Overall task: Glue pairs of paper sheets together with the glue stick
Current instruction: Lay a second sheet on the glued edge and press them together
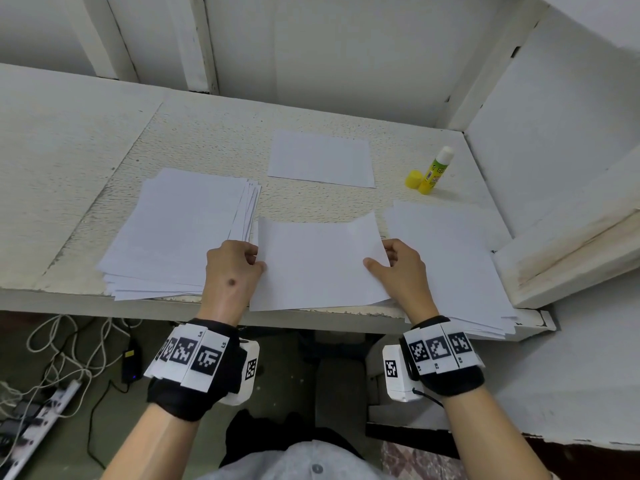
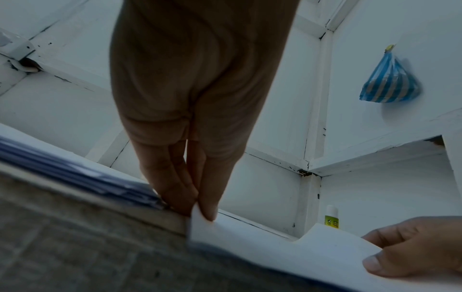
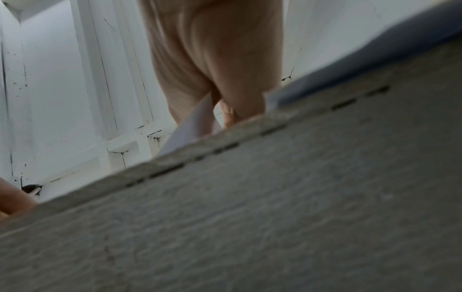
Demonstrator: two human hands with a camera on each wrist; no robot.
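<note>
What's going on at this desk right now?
A person holds one sheet of paper by both side edges, left hand and right hand each pinching it over the front of the table. A paper stack lies to the left, another stack to the right, and a single sheet farther back. The glue stick stands uncapped at the back right, its yellow cap beside it, untouched.
</note>
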